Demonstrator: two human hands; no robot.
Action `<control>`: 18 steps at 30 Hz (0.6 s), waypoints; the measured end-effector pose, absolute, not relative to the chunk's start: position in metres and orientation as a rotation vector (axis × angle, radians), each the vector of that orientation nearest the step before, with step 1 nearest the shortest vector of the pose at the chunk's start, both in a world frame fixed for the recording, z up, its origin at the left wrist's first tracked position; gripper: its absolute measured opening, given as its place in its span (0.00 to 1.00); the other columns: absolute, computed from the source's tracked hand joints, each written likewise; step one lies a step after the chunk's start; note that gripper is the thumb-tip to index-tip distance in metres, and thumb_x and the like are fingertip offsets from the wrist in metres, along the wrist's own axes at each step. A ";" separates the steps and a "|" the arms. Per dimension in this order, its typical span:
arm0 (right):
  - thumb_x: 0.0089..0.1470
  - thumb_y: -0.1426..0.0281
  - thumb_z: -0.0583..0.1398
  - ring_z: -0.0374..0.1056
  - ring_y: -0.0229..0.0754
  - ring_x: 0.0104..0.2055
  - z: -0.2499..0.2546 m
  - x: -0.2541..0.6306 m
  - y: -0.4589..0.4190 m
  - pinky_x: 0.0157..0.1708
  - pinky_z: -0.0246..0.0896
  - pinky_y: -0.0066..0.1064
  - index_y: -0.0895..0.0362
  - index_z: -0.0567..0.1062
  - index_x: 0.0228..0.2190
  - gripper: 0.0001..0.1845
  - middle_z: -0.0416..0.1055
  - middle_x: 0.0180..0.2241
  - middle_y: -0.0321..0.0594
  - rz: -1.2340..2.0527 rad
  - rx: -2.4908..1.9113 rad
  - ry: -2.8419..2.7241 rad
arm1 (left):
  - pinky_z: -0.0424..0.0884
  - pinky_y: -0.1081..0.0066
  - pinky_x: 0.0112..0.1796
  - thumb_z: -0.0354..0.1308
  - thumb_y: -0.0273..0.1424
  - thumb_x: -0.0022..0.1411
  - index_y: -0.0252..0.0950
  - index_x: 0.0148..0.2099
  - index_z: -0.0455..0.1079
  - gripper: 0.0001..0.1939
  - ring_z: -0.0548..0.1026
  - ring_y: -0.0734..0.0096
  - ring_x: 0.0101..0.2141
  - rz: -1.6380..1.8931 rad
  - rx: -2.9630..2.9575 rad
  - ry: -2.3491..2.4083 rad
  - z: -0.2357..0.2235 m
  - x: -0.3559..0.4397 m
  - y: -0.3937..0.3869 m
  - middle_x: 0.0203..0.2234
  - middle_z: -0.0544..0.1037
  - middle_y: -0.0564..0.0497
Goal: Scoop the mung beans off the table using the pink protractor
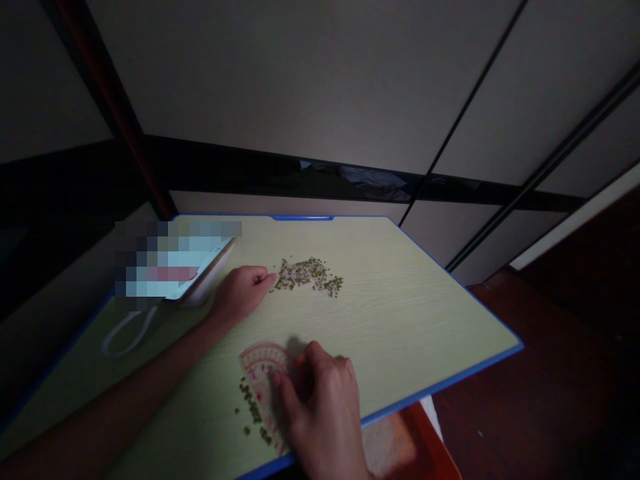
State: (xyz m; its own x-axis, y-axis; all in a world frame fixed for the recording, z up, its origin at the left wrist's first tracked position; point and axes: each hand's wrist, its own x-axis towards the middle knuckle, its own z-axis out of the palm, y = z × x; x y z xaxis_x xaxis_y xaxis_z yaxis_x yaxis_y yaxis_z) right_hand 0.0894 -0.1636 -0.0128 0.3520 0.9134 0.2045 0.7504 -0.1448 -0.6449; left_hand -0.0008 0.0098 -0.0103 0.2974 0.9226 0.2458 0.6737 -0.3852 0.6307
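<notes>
A pile of small green beans mixed with pale grains lies on a light wooden table with a blue rim. My left hand rests curled beside the pile, its fingertips touching the pile's left edge. Nearer to me, my right hand presses its bent fingers on a clear pinkish protractor that lies flat on the table. A small row of green beans sits along the protractor's left side.
A phone with a lit screen leans on a white stand at the table's left, with a white cable looping from it. Wall panels stand behind the table. The table's right edge drops to a dark red floor.
</notes>
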 end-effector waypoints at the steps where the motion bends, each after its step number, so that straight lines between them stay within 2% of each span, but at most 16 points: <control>1: 0.46 0.72 0.59 0.64 0.45 0.25 -0.014 0.090 -0.163 0.27 0.50 0.32 0.56 0.67 0.22 0.05 0.68 0.19 0.37 0.368 -1.913 -1.418 | 0.48 0.71 0.23 0.45 0.41 0.49 0.38 0.15 0.47 0.18 0.55 0.75 0.18 0.819 2.160 1.429 -0.010 -0.001 0.010 0.12 0.50 0.59; 4: 0.48 0.71 0.58 0.62 0.40 0.22 -0.017 0.095 -0.163 0.22 0.50 0.28 0.56 0.67 0.25 0.03 0.67 0.19 0.35 0.654 -1.701 -1.272 | 0.48 0.71 0.22 0.45 0.41 0.49 0.38 0.15 0.47 0.18 0.54 0.76 0.18 0.807 2.156 1.436 -0.009 -0.001 0.009 0.12 0.49 0.59; 7: 0.48 0.69 0.59 0.60 0.35 0.20 -0.013 0.112 -0.161 0.19 0.51 0.24 0.57 0.67 0.28 0.05 0.67 0.19 0.33 0.941 -1.402 -1.114 | 0.48 0.71 0.22 0.45 0.41 0.49 0.38 0.15 0.46 0.18 0.54 0.76 0.18 0.804 2.157 1.441 -0.009 -0.001 0.008 0.12 0.49 0.59; 10: 0.47 0.68 0.60 0.63 0.35 0.23 0.000 0.148 -0.146 0.24 0.55 0.25 0.57 0.69 0.28 0.06 0.70 0.21 0.34 0.903 -1.262 -1.122 | 0.48 0.71 0.22 0.45 0.41 0.50 0.38 0.15 0.47 0.18 0.55 0.75 0.18 0.795 2.154 1.451 -0.010 -0.002 0.008 0.12 0.50 0.58; 14: 0.41 0.67 0.64 0.60 0.33 0.19 0.015 0.217 -0.100 0.21 0.54 0.24 0.57 0.71 0.28 0.10 0.70 0.19 0.32 0.883 -1.174 -1.131 | 0.47 0.71 0.22 0.45 0.41 0.50 0.39 0.15 0.47 0.18 0.55 0.75 0.18 0.789 2.151 1.460 -0.011 -0.002 0.009 0.12 0.50 0.58; 18: 0.34 0.64 0.66 0.59 0.33 0.19 0.009 0.270 -0.047 0.20 0.52 0.25 0.58 0.73 0.26 0.15 0.68 0.19 0.32 0.882 -1.236 -1.057 | 0.48 0.71 0.22 0.45 0.41 0.49 0.39 0.15 0.46 0.17 0.55 0.75 0.18 0.779 2.150 1.476 -0.009 -0.003 0.007 0.12 0.50 0.58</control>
State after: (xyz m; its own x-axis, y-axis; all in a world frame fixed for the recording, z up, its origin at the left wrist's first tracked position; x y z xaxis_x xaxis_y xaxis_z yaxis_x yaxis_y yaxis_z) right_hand 0.2702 -0.0474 0.0088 0.2936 0.9452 0.1425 0.0287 0.1403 -0.9897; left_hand -0.0031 0.0073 -0.0093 0.2807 0.9362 0.2116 0.7029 -0.3506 0.6188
